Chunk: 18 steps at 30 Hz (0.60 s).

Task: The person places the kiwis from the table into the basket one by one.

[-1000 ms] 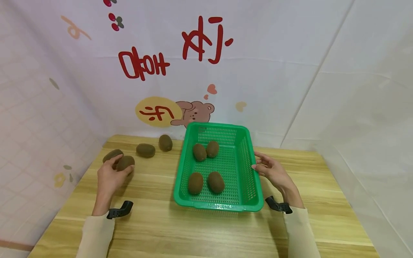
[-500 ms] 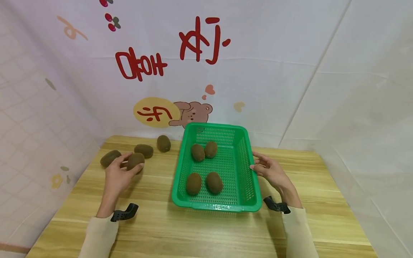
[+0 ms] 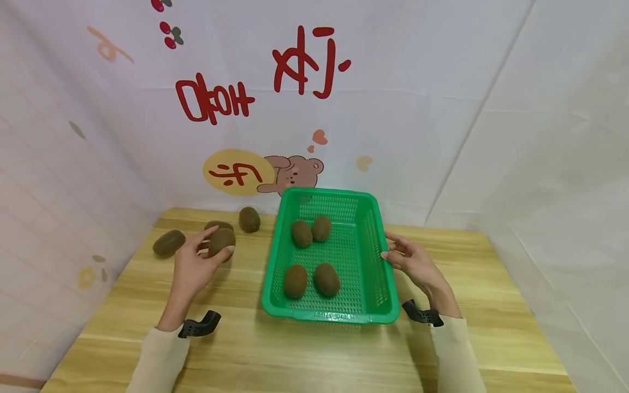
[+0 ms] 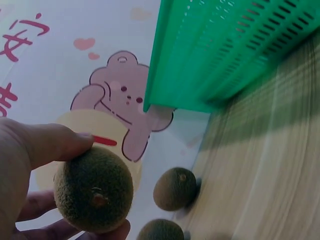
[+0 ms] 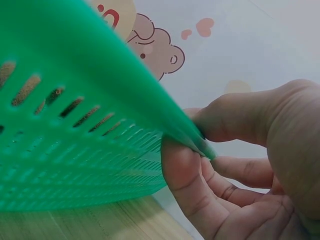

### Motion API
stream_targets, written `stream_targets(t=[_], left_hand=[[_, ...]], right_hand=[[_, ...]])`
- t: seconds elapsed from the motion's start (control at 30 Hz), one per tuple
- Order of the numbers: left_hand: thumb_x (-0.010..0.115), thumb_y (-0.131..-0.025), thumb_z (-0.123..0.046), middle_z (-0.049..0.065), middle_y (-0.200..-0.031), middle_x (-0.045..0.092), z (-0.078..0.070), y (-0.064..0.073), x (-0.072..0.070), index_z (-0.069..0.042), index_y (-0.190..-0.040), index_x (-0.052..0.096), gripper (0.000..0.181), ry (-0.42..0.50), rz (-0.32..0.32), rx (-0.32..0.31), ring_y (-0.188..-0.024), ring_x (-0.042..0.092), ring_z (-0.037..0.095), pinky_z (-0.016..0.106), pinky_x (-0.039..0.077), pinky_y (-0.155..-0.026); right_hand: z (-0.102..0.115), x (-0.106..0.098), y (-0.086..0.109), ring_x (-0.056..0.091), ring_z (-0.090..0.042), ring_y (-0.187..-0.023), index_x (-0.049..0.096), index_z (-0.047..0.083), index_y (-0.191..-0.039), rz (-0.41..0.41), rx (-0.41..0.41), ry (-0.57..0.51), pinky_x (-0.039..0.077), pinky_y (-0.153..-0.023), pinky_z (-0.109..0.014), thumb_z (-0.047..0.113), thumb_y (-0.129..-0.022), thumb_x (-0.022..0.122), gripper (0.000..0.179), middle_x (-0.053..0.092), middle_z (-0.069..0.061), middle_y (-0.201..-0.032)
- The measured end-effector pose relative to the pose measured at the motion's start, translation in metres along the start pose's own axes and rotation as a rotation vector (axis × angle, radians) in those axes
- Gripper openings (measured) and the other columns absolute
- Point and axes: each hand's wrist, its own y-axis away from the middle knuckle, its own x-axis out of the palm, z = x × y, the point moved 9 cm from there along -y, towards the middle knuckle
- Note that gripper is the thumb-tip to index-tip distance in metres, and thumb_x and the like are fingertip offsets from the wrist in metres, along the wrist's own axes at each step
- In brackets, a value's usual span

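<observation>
My left hand (image 3: 197, 267) holds a brown kiwi (image 4: 94, 190) between thumb and fingers, left of the green basket (image 3: 330, 316). In the head view this kiwi partly covers another kiwi (image 3: 216, 224) lying behind it on the table. My right hand (image 3: 414, 262) pinches the basket's right rim, thumb on top and fingers curled under the edge, as the right wrist view shows. Inside the basket lie two kiwis at the back, one of them a kiwi (image 3: 321, 228) near the middle, and two at the front, including a kiwi (image 3: 327, 279).
On the table (image 3: 236, 349) to the left lie a kiwi (image 3: 169, 243) near the left edge and a kiwi (image 3: 249, 219) by the back wall. A white printed cloth (image 3: 393, 109) hangs close behind the basket.
My left hand has moved right with the kiwi, away from the leftmost kiwi and toward the basket. The right hand keeps its place on the rim.
</observation>
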Motion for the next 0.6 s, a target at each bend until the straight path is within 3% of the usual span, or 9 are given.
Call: stream_targets(t=[0.2,0.43,0.6], left_hand=[[0.08,-0.091,-0.032,0.017,-0.139,0.062,-0.017,-0.005,0.005,-0.01,-0.143,0.061,0.06,0.032,0.024,0.029,-0.121,0.061,0.033,0.006,0.047,-0.08],[0.081,-0.09,-0.033,0.012,-0.139,0.062,-0.029,-0.01,0.016,-0.011,-0.143,0.061,0.061,0.078,0.058,0.007,-0.12,0.062,0.028,0.008,0.048,-0.082],[0.08,-0.09,-0.035,0.01,-0.143,0.059,-0.035,-0.008,0.026,-0.013,-0.145,0.06,0.062,0.112,0.1,-0.029,-0.123,0.062,0.027,0.029,0.054,-0.095]], right_hand=[[0.001,-0.001,-0.002,0.063,-0.021,-0.11,0.035,0.02,-0.161,-0.004,0.007,-0.006,0.056,-0.096,-0.033,0.025,-0.102,0.066,0.067,0.053,-0.014,-0.122],[0.0,-0.001,-0.003,0.065,-0.019,-0.108,0.033,0.017,-0.161,0.002,0.013,-0.037,0.056,-0.096,-0.031,0.023,-0.102,0.066,0.068,0.053,-0.015,-0.123],[-0.001,0.001,-0.002,0.066,-0.018,-0.107,0.033,0.016,-0.162,0.003,0.015,-0.038,0.057,-0.094,-0.031,0.023,-0.102,0.066,0.069,0.054,-0.014,-0.121]])
